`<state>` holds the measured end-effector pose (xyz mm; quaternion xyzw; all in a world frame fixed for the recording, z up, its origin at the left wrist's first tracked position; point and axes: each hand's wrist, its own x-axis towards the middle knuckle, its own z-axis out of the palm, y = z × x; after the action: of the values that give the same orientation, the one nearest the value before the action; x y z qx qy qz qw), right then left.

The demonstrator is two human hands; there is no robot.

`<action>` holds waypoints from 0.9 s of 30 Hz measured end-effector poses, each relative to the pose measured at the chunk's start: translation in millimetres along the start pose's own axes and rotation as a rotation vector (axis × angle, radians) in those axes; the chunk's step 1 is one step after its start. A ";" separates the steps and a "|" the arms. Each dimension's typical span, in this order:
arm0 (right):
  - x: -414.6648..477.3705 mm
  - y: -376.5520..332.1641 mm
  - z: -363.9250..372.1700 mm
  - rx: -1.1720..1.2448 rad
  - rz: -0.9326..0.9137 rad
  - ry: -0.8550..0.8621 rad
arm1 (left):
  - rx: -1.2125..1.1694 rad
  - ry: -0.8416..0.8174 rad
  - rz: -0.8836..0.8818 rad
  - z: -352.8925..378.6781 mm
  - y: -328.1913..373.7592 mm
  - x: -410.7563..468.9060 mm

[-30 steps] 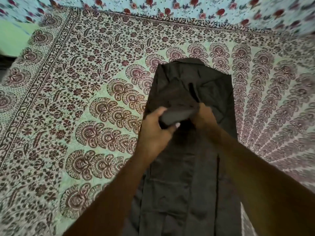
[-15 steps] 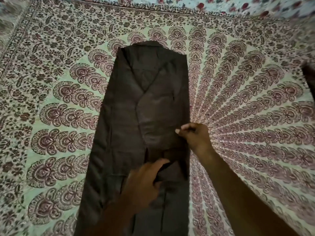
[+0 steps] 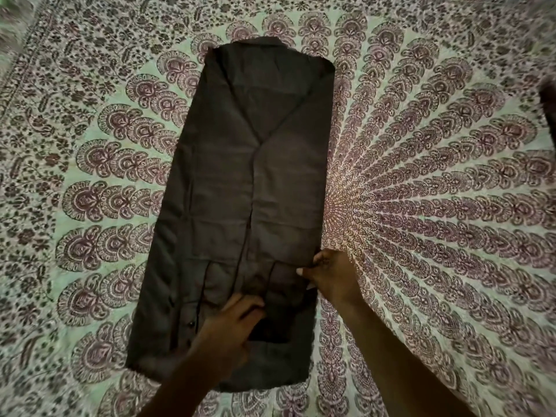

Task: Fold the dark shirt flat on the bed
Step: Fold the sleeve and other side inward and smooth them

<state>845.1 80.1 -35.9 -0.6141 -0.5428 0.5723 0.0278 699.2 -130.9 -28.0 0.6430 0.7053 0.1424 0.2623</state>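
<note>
The fingers (image 3: 304, 270) of my right hand (image 3: 332, 276) pinch the right-hand edge of the dark shirt (image 3: 249, 176) near its lower end. My left hand (image 3: 228, 326) lies on the shirt's lower middle with its fingers bent onto the cloth. I cannot tell whether they grip a fold or only press. The shirt lies flat as a long narrow strip, collar at the far end, on the bed's patterned sheet (image 3: 436, 206).
</note>
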 end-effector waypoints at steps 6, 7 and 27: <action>-7.3 16.7 1.4 0.055 0.041 -0.015 | -0.101 -0.066 -0.005 12.3 -8.7 -21.2; -10.0 17.9 2.2 0.060 0.049 -0.032 | -0.115 -0.055 0.005 13.4 -11.7 -23.0; -28.7 10.9 17.7 -0.061 0.005 0.026 | 0.245 -0.094 0.231 -14.8 -15.5 2.4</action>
<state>846.0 45.2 -29.8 -0.6236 -0.5580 0.5473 0.0147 678.0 -128.5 -24.6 0.7529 0.6257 0.0543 0.1964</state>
